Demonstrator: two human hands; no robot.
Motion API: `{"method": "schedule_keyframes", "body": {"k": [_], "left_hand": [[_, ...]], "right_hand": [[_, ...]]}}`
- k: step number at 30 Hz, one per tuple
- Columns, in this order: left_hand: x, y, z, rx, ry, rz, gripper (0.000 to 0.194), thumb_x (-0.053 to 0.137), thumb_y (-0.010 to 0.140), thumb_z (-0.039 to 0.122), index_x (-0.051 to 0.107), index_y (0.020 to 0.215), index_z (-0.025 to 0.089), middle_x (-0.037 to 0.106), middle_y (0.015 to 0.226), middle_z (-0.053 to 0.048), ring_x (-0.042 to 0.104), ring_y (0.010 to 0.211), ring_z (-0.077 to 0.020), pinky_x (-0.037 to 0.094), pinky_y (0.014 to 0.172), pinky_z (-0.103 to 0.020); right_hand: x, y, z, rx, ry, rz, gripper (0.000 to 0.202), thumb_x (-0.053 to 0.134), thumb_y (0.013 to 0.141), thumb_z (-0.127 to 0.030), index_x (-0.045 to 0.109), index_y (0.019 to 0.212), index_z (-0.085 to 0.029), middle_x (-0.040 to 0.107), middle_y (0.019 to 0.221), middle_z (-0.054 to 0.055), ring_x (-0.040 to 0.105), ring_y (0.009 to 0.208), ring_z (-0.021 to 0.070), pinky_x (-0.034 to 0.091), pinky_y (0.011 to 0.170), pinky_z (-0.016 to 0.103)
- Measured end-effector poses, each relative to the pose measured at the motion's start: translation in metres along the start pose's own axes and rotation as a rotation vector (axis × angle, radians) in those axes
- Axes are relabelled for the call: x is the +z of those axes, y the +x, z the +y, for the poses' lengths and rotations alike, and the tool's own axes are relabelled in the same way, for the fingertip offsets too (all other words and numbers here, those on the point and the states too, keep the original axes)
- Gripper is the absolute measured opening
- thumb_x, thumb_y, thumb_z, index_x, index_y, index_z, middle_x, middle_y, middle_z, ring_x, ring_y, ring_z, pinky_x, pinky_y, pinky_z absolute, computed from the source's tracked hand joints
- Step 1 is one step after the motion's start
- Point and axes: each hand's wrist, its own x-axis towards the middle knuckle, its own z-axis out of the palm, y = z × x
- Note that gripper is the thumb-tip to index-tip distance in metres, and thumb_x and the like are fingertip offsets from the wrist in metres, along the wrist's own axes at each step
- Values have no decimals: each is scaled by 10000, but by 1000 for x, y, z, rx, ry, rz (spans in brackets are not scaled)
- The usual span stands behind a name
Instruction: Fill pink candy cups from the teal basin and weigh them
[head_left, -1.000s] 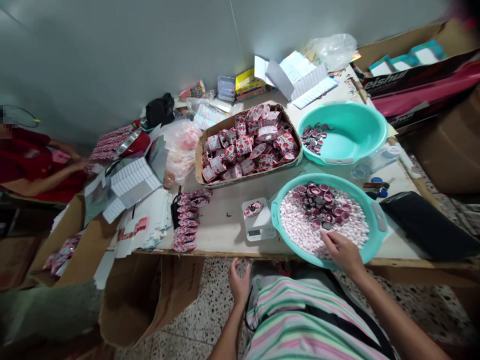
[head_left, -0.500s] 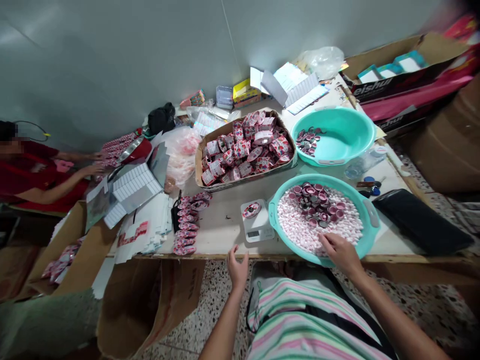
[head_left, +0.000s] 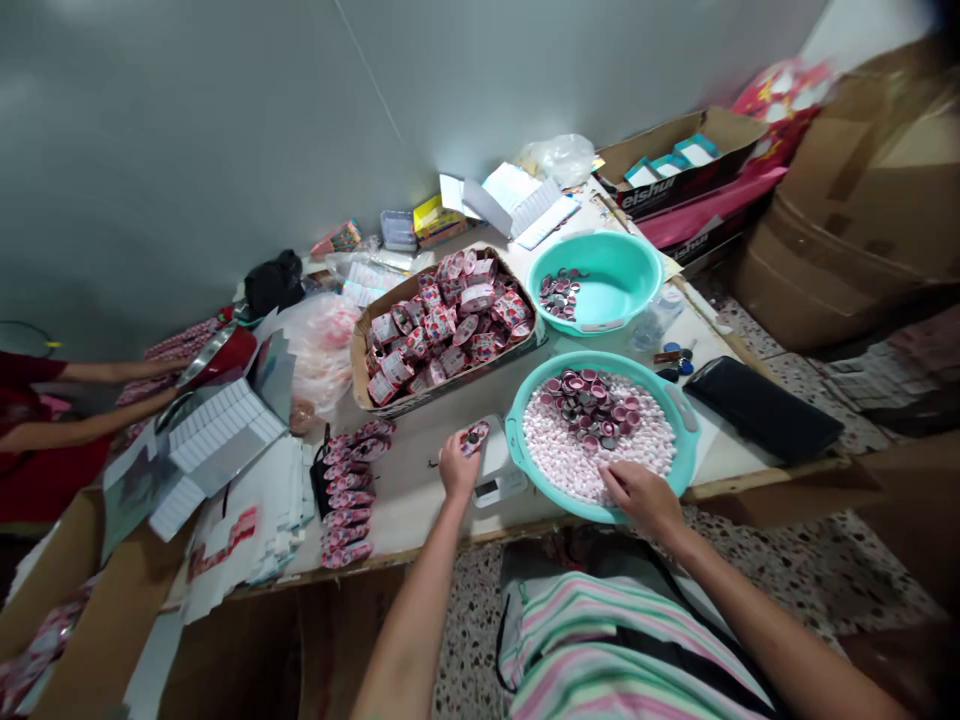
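Both hands are well apart at the front edge of the bench [head_left: 409, 525] in the head view. The left hand [head_left: 459, 468] has its fingers at the left end of a red-and-white printed oval packet [head_left: 478, 436] over a white electronic scale [head_left: 510, 484]; I cannot tell whether it grips the packet or only touches it. The right hand [head_left: 643, 497] reaches over the near rim of a turquoise plastic basin [head_left: 516, 440], fingertips drawn together at the white and pale-pink pellets [head_left: 551, 450]; whether they pinch anything is hidden. Dark-pink round caps [head_left: 589, 400] lie heaped on those pellets.

Behind, near the bench's right edge, stands a second turquoise oval basin [head_left: 622, 275]. Left of it, an open cardboard tray [head_left: 360, 370] holds many printed rings [head_left: 442, 325]. A row of similar packets [head_left: 349, 500] lies by the front edge, left of the scale. A long black pouch [head_left: 765, 405] lies toward the front right corner.
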Motion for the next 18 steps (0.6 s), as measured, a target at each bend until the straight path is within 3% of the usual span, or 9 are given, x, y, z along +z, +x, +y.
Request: {"method": "schedule_keyframes", "body": {"k": [3,6,10,18], "left_hand": [[-28,-10,24,85,-23,81,342,605,752,181,571,1091,216,597,1044,-64,561,993,-217,425,914,-335],[-47,-20,52,296,-62,182,363,614,794,256,570,1153,218,567,1083,-84,535,1053,-229,401,956,-353],[-41,-18,74,512,2,168,315,626,801,246,623,1115,212,599,974,-75,553,951,-228,387,939,-398],[-30,-18,87,508,-1,165,335,641,797,239,622,1131,218,616,1013,-79,554,956,-223,320,1000,-430]], "right_hand": [[0,1,-2,-6,-20,11,365,348,950,-373,536,683,-211,598,716,40,555,721,178,344,658,281],[0,1,-2,-6,-48,18,361,354,952,-363,535,680,-210,597,710,34,554,710,170,333,647,278],[0,1,-3,-9,-80,34,359,360,948,-342,531,659,-213,592,685,27,547,673,162,322,622,277],[2,2,-4,5,-95,25,340,374,954,-335,553,695,-208,605,715,28,579,723,173,334,641,280]]}}
